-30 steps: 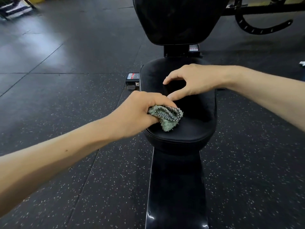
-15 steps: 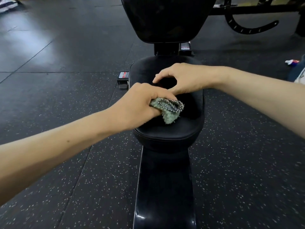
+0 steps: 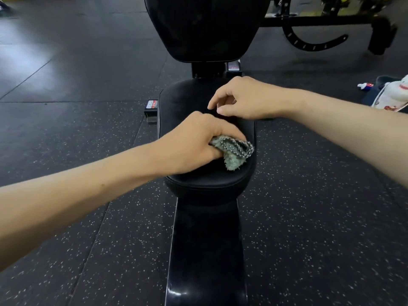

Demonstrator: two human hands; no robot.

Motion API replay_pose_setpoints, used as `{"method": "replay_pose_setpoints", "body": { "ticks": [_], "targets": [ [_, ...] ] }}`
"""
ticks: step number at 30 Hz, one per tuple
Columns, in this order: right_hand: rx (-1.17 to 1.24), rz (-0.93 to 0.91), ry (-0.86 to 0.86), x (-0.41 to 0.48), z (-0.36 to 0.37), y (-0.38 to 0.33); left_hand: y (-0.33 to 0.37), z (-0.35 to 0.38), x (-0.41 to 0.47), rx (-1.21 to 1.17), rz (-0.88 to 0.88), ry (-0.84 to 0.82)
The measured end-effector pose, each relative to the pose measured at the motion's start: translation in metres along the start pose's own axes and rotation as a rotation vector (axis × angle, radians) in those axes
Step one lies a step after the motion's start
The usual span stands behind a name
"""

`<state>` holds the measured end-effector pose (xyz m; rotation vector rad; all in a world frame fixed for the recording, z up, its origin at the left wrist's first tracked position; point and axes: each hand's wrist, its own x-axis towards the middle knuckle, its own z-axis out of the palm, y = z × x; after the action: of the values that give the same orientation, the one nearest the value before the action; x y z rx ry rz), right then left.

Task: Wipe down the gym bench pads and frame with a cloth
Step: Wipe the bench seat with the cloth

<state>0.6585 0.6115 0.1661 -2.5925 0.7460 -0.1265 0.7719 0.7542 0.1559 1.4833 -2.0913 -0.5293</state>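
My left hand (image 3: 194, 142), fingers clamped on the green cloth (image 3: 233, 155), at the right edge of the seat pad (image 3: 183, 100); my right hand (image 3: 247, 100) (fingers loosely curled, empty) over its far half.

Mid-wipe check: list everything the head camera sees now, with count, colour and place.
black padded seat pad: one, black, centre
black padded back pad: one, black, top centre
glossy black frame beam: one, black, bottom centre
green knobbly cloth: one, green, on the seat pad
red-and-white label stickers: two, red-white, on frame beside and behind seat
curved notched machine bar: one, black, top right
white printed bag: one, white, right edge
speckled rubber floor: one, black, all round
left hand: one, grips the cloth
right hand: one, loosely curled, empty, above the seat pad
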Motion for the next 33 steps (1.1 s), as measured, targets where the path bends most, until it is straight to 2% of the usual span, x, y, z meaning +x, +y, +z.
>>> {"method": "replay_pose_setpoints", "body": {
  "ticks": [5, 6, 10, 16, 20, 24, 25, 29, 33],
  "targets": [
    [0.06, 0.013, -0.036, -0.008, -0.007, 0.001, 0.01, -0.011, -0.006, -0.208, -0.019, -0.288],
    [0.074, 0.014, -0.045, -0.009, -0.008, 0.002, 0.011, -0.011, -0.005, -0.223, -0.024, -0.295],
    [0.121, 0.014, -0.05, -0.014, -0.012, 0.001, 0.006, -0.007, 0.014, -0.128, -0.032, -0.043],
    [0.137, 0.052, -0.069, -0.015, -0.013, 0.002, 0.002, 0.006, 0.031, 0.048, 0.037, -0.071],
    [0.143, 0.096, -0.071, -0.013, -0.014, 0.001, 0.005, -0.003, 0.017, -0.104, 0.058, -0.288],
    [0.139, 0.1, -0.075, -0.01, -0.011, 0.0, 0.006, -0.025, 0.012, -0.193, -0.006, -0.565],
    [0.135, 0.097, -0.076, -0.008, -0.011, -0.001, 0.004, -0.03, 0.013, -0.209, -0.021, -0.552],
    [0.128, 0.083, -0.046, -0.007, -0.011, -0.004, -0.001, -0.028, 0.021, -0.226, -0.044, -0.277],
    [0.138, 0.108, -0.02, -0.004, -0.01, -0.004, -0.004, -0.009, 0.02, -0.213, -0.02, -0.341]
  ]
}}
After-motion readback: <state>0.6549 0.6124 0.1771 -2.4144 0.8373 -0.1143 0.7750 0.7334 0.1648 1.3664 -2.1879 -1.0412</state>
